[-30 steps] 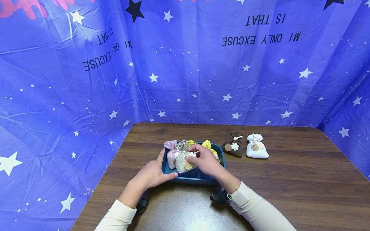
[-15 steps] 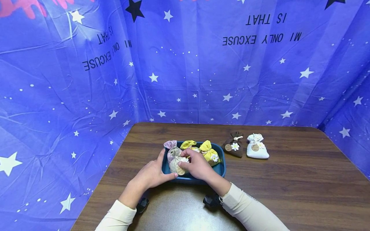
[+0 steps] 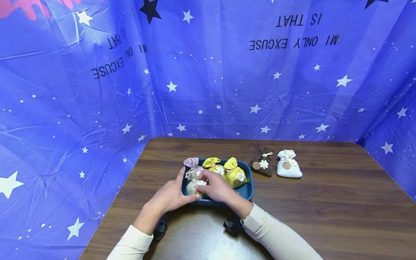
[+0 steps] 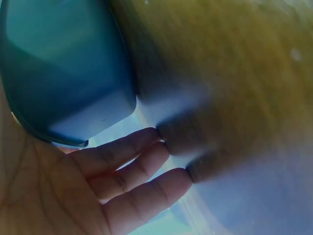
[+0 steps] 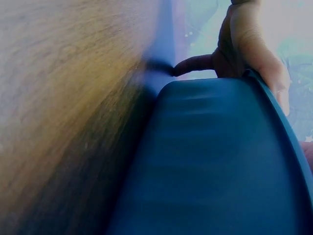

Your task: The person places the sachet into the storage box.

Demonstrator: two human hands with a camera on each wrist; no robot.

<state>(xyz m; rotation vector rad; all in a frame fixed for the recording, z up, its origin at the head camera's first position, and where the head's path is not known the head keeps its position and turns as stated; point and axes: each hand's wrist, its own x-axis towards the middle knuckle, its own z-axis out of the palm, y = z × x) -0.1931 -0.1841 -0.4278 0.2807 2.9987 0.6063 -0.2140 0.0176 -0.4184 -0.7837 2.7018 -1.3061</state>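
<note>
From my end I see one brown bag [image 3: 261, 166] and one white bag [image 3: 289, 167] on the table [image 3: 331, 202], right of the one blue tray [image 3: 243, 192]. Inside it, one pink bag [image 3: 191, 162] stands behind the single beige bag [image 3: 191, 188], and two yellow bags [image 3: 234, 176] sit farther right. My right hand [image 3: 215, 187] pinches the beige bag at the tray's left end; my left hand [image 3: 172, 194], fingers extended and thumb apart, braces that end.

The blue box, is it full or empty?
Partly filled: two yellow bags sit in the blue box, but bare bottom shows at its front right.
</note>
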